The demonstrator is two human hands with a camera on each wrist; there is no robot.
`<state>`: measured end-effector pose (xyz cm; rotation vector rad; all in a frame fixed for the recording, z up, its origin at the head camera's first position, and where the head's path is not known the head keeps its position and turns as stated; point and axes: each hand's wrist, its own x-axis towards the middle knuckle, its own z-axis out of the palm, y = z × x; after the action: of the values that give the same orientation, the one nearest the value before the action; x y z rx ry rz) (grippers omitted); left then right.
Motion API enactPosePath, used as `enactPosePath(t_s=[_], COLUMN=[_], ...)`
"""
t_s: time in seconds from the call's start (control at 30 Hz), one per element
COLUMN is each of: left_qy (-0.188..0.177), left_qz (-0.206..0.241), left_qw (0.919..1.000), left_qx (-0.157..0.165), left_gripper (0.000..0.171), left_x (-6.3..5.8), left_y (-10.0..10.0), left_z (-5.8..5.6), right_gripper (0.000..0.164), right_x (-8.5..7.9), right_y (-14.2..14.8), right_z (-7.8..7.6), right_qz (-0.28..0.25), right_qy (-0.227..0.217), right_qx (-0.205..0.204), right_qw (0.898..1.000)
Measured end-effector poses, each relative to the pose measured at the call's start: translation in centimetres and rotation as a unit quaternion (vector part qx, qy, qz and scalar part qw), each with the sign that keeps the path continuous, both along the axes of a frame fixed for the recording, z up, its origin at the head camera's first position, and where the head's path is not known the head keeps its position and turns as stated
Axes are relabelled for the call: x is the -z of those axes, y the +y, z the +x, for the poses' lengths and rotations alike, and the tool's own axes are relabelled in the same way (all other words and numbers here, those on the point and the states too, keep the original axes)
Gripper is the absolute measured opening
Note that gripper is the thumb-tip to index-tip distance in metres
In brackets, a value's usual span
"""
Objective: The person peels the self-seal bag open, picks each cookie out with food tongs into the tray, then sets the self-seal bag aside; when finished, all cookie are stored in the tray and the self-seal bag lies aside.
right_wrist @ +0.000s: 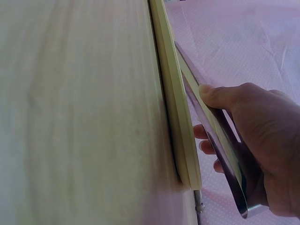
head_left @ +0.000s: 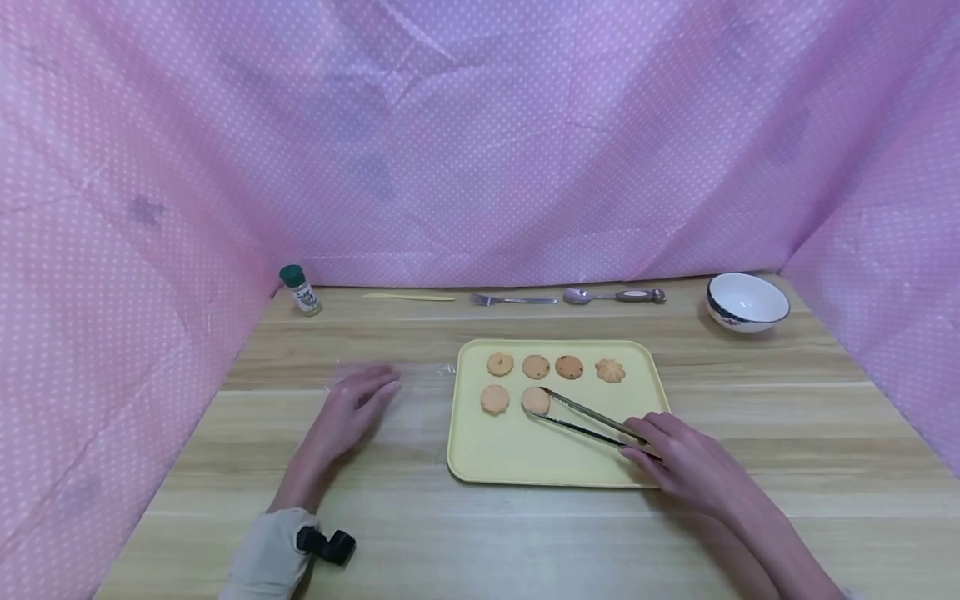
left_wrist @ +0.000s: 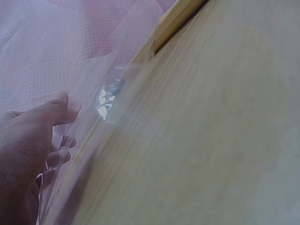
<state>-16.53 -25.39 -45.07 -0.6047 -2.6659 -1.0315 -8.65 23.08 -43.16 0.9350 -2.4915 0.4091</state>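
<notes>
My right hand (head_left: pixel 686 462) grips metal tongs (head_left: pixel 588 425), thumb on one side and fingers on the other. The tongs' tips lie on either side of a round cookie (head_left: pixel 536 402) on the yellow tray (head_left: pixel 525 462). Left of that cookie lies another plain cookie (head_left: pixel 494 399). Behind them are a flower-shaped cookie (head_left: pixel 500 364), two dotted cookies (head_left: pixel 569 367) and a ridged cookie (head_left: pixel 611 372). My left hand (head_left: pixel 347 414) is at the left end of a clear plastic bag (head_left: pixel 420 408), fingers loosely extended, thumb apart. In the left wrist view, the film (left_wrist: pixel 108 101) overlaps the fingertips.
Along the back of the wooden table (head_left: pixel 465 542) lie a yellow knife (head_left: pixel 408 297), a fork (head_left: pixel 513 300) and a spoon (head_left: pixel 615 296). A green-capped shaker (head_left: pixel 301 291) stands back left, a white bowl (head_left: pixel 747 302) back right. Pink dotted cloth (head_left: pixel 480 150) hangs around the table.
</notes>
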Motion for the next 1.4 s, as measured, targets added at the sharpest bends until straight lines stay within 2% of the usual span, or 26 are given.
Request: enactPosePath(t_s=[0.23,0.43,0.87,1.27,1.4], left_qy=[-0.002,-0.010,0.001,0.001,0.007], left_qz=[0.002,0.003,0.008,0.009,0.006], left_qw=[1.0000,0.9999,1.0000,1.0000,1.0000], left_qx=[-0.001,-0.005,0.000,0.003,0.004], left_gripper=[0.033,0.034,0.031,0.032,0.031], left_x=[0.1,0.1,-0.1,-0.1,0.1], left_y=[-0.1,-0.1,0.2,0.2,0.1], left_z=[0.0,0.0,-0.3,-0.4,-0.2], right_gripper=[0.059,0.052,0.026,0.029,0.029], right_x=[0.0,0.0,0.1,0.0,0.2], right_y=[0.0,0.1,0.5,0.9,1.0], right_z=[0.0,0.0,0.3,1.0,1.4], right_qz=[0.003,0.008,-0.005,-0.009,-0.020], right_qy=[0.000,-0.007,-0.018,-0.032,-0.033], right_qx=[0.003,0.007,0.019,0.047,0.041], right_qw=[1.000,1.000,1.000,0.998,0.998])
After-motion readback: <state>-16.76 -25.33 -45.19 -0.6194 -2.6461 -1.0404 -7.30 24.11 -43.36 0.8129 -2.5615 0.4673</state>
